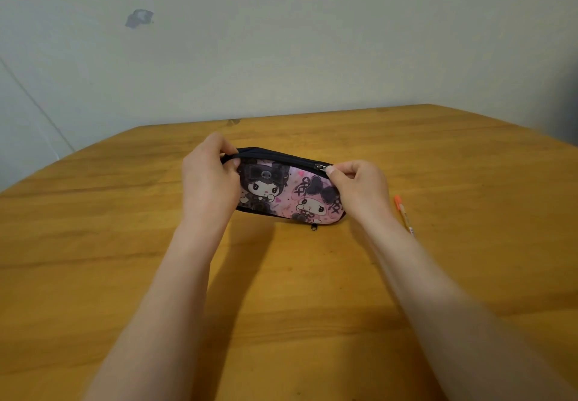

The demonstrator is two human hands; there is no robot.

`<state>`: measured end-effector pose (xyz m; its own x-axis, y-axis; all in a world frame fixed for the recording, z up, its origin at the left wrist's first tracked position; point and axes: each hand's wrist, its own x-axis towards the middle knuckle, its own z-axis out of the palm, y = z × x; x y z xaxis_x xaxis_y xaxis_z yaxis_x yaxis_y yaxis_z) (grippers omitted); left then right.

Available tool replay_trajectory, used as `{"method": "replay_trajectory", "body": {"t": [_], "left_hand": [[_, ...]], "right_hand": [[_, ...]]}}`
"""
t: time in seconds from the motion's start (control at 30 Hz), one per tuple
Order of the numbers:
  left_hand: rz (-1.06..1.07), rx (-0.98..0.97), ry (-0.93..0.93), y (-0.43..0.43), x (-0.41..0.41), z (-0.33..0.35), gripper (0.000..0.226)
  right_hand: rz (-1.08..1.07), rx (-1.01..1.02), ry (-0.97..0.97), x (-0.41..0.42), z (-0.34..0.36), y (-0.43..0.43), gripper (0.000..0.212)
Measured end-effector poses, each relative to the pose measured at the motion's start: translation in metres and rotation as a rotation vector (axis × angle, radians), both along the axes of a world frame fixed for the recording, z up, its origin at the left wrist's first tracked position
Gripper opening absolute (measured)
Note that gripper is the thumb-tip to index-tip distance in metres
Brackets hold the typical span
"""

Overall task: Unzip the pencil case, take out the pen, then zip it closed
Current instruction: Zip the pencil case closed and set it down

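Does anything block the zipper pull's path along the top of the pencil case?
Nothing visible does. The right hand pinches the zipper pull; the track runs bare to the left hand gripping the pencil case end.

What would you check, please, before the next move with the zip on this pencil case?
1. Pen out of the case: ok. The orange pen lies on the table, to the right of the pencil case.
2. Left hand steadying the case: ok. It pinches the case's left end at the zip line.
3. Right hand on the zip pull: ok. Its fingers pinch the pull near the right end.
4. Zip track free of snags: cannot tell. The dark track is too small to inspect.
5. Whether the zip is already fully closed: cannot tell from this angle.
6. Table room around the case: ok.
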<state>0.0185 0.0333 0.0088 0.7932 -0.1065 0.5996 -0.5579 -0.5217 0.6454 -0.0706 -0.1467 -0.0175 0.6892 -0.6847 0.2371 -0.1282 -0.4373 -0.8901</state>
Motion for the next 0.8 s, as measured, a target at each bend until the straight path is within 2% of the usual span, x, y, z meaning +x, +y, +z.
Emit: {"method": "replay_trajectory", "body": {"t": [0.33, 0.57, 0.8], "left_hand": [[0.048, 0.02, 0.035, 0.005, 0.008, -0.006, 0.014], [0.139, 0.128, 0.049, 0.008, 0.012, -0.011, 0.014], [0.015, 0.252, -0.089, -0.008, -0.007, -0.003, 0.043]], "right_hand": [[-0.023, 0.035, 0.002, -0.003, -0.009, -0.005, 0.011], [-0.028, 0.052, -0.023, -0.004, -0.017, -0.004, 0.008], [-0.021, 0.009, -0.056, -0.007, -0.016, 0.002, 0.007]]}}
